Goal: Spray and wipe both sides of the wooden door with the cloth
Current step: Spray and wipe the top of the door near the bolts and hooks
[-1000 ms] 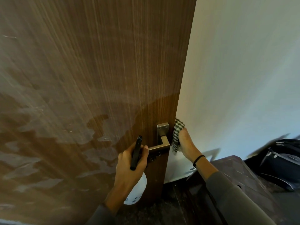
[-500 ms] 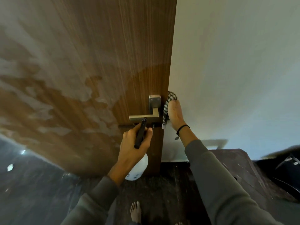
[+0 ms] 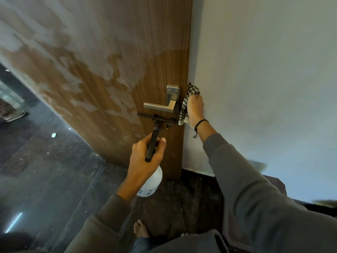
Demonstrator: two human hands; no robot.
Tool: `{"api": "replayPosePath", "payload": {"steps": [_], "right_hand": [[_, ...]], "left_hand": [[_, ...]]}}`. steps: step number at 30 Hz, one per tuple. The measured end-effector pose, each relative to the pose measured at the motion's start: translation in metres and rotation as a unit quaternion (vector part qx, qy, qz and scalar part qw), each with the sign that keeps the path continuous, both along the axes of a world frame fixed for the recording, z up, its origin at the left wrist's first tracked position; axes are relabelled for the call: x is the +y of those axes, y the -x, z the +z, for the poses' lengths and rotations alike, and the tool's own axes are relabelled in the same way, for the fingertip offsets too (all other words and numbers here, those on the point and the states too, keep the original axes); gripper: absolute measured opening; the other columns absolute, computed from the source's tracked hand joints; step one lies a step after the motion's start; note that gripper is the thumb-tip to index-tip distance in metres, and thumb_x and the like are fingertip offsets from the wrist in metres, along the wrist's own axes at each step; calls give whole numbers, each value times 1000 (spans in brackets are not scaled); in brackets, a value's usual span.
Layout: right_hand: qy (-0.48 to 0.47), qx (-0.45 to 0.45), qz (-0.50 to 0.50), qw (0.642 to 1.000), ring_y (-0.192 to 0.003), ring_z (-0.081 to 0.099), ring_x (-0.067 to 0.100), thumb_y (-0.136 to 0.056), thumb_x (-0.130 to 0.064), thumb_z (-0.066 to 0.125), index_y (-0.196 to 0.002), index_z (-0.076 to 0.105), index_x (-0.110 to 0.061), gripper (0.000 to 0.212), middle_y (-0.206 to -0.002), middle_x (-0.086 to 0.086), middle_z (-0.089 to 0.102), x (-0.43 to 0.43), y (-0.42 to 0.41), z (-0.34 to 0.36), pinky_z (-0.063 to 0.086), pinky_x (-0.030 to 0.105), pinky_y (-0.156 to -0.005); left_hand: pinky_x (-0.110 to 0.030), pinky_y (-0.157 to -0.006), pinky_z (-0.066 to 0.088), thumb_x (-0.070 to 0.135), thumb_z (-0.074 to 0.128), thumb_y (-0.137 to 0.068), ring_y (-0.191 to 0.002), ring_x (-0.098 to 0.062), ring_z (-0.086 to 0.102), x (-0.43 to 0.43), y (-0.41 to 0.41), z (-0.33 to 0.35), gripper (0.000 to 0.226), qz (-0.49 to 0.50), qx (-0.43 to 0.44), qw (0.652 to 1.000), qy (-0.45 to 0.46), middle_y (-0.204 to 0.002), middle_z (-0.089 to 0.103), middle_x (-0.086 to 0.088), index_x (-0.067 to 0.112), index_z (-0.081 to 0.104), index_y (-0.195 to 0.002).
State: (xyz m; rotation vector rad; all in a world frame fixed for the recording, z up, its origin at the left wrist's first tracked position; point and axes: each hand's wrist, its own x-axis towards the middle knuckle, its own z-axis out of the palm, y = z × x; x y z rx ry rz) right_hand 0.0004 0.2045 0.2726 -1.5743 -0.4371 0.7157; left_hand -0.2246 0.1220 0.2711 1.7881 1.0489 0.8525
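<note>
Right hand (image 3: 195, 108) presses a checked cloth (image 3: 187, 103) against the wooden door's (image 3: 113, 52) edge while left hand (image 3: 145, 161) grips a white spray bottle (image 3: 151, 183)

Dim, soft daylight; wide-angle edge distortion

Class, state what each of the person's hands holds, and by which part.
The left hand grips the spray bottle by its neck, under the black trigger head. The right hand grips the checked cloth by its middle, against the edge of the door.
</note>
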Motion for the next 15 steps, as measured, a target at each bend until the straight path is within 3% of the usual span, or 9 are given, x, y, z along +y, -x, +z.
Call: {"api": "replayPosePath", "payload": {"steps": [2, 4, 8, 10, 12, 15], "right_hand": [[24, 18, 10, 999, -81, 55, 17, -101, -14, 34, -103, 57, -15, 22, -90, 1, 60, -4, -2, 5, 47, 30, -77], [40, 21, 13, 999, -87, 58, 21, -101, -16, 35, -104, 58, -14, 23, -96, 4, 62, -5, -4, 8, 48, 32, -83], [52, -7, 33, 998, -96, 59, 24, -101, -22, 37, -108, 63, -16, 28, -103, 4, 62, -9, 0, 12, 49, 38, -95], [47, -27, 29, 998, -94, 58, 22, -102, -16, 37, -111, 65, -9, 30, -102, 5, 62, -18, 10, 12, 48, 35, -90], [23, -46, 20, 998, -88, 56, 20, -101, -9, 38, -99, 61, -9, 24, -95, 5, 61, -31, 26, 5, 45, 31, -81], [-10, -12, 26, 1000, -65, 50, 12, -98, -2, 35, -91, 58, 1, 24, -76, 1, 54, -56, 50, -12, 43, 30, -67]], "left_hand": [[-39, -52, 51, 30, 64, -100, -49, -19, 53, -8, 3, 5, 27, 14, 4, 1000, 1, -53, 49, 7, 17, 59, -77], [-42, -52, 50, 28, 64, -101, -50, -20, 51, -17, 8, 8, 28, 17, -2, 1000, 1, -53, 49, 7, 21, 57, -75], [-30, -50, 48, 26, 63, -100, -48, -16, 51, -36, 16, 8, 27, 6, 11, 1000, -1, -52, 49, 8, 13, 59, -78], [-27, -49, 46, 26, 63, -101, -47, -16, 50, -39, 18, 6, 28, 1, 16, 1000, 8, -52, 49, 7, 9, 59, -78], [-28, -48, 45, 24, 63, -101, -46, -17, 50, -37, 17, 4, 28, -10, 14, 1000, 16, -51, 48, 6, 10, 58, -77], [-31, -48, 43, 25, 63, -101, -45, -25, 47, -35, 14, 2, 30, -19, 14, 1000, 7, -50, 45, 5, 13, 56, -74]]}}
